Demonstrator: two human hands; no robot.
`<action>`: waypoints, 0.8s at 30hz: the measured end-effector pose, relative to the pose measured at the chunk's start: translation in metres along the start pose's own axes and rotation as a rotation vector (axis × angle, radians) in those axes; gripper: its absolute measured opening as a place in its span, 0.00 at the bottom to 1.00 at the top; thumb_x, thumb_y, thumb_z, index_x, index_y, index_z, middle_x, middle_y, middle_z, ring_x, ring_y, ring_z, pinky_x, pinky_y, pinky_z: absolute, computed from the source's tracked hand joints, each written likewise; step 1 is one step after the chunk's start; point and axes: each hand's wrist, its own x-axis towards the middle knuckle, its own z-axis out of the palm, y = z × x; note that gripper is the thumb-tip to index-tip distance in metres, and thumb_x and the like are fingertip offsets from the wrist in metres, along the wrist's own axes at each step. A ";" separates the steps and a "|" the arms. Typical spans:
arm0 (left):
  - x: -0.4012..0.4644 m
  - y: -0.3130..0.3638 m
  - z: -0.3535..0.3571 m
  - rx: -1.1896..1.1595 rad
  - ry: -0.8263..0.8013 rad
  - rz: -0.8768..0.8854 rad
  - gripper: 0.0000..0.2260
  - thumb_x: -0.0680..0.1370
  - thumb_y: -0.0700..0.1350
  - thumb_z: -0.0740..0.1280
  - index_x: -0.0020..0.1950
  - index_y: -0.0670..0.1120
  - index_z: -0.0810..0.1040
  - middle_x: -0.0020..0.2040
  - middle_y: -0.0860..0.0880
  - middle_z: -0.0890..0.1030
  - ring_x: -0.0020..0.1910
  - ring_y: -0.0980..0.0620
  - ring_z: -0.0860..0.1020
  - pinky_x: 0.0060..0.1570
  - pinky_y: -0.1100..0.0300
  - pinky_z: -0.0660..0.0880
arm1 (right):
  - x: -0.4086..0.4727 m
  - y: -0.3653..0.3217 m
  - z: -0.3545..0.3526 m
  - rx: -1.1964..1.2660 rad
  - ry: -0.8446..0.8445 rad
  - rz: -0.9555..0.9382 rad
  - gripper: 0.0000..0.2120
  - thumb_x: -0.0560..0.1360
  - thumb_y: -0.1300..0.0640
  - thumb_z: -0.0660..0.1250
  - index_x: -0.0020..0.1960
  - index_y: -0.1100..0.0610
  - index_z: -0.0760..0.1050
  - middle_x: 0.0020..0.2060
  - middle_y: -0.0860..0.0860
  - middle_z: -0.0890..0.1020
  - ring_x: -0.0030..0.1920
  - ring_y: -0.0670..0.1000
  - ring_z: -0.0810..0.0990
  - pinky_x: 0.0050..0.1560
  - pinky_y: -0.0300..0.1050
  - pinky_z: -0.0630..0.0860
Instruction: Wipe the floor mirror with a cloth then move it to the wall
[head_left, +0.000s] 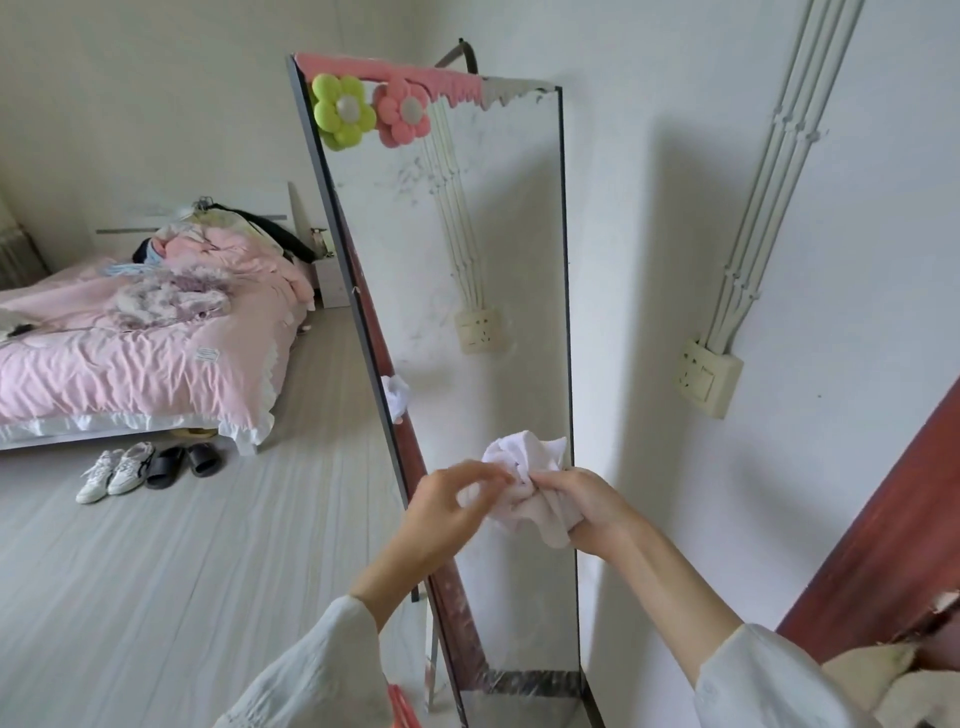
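Scanning left to right, labels below.
bed: low bed with wrinkled pink frilled cover (130, 358), far left, piled with pink and lilac bedding and clothes.
shoes: pair of white sneakers (117, 470) on the pale plank floor (156, 571) at the bed's foot, pair of black slide sandals (184, 464) just beside them.
mirror: tall rectangular floor mirror with thin dark frame (467, 291), centre, standing upright on the floor near the white wall, face angled toward that wall; glass smudged, reflects wall conduits and socket.
mirror trim: pink fuzzy strip along top edge; yellow-green plush flower (343, 110) and pink plush flower (403, 119) stuck at upper left corner.
left grip: left hand (449, 506) in front of lower mirror, fingers curled, fingertips pinching cloth edge.
cloth: crumpled white cloth (530, 486) bunched between both hands, in front of the lower glass; contact with glass cannot tell.
right grip: right hand (587, 512) closed round the cloth's bunched lower part.
sleeves: loose white sleeves on both forearms.
wall: white conduit pipes (769, 171) running down to a cream socket box (709, 376), right of mirror.
door: red-brown wooden frame (893, 530), far right.
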 end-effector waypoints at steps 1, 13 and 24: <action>0.001 -0.001 0.000 -0.035 0.114 -0.059 0.07 0.77 0.47 0.64 0.52 0.49 0.80 0.50 0.55 0.82 0.51 0.59 0.79 0.52 0.64 0.75 | -0.001 0.000 -0.002 0.008 0.031 -0.023 0.06 0.76 0.63 0.62 0.51 0.62 0.76 0.35 0.54 0.83 0.33 0.50 0.82 0.31 0.36 0.75; 0.006 0.012 0.014 0.274 0.295 -0.096 0.03 0.75 0.42 0.67 0.48 0.46 0.77 0.44 0.51 0.76 0.41 0.52 0.76 0.40 0.66 0.72 | -0.019 -0.003 0.020 -0.184 0.137 -0.132 0.05 0.76 0.60 0.63 0.45 0.60 0.77 0.40 0.55 0.81 0.39 0.53 0.81 0.38 0.43 0.76; -0.011 0.020 0.017 0.353 -0.403 0.262 0.11 0.74 0.36 0.55 0.52 0.38 0.75 0.57 0.47 0.75 0.68 0.58 0.62 0.70 0.65 0.57 | -0.026 -0.005 0.006 0.031 0.074 -0.042 0.12 0.75 0.56 0.64 0.53 0.64 0.76 0.46 0.59 0.81 0.45 0.56 0.82 0.46 0.45 0.77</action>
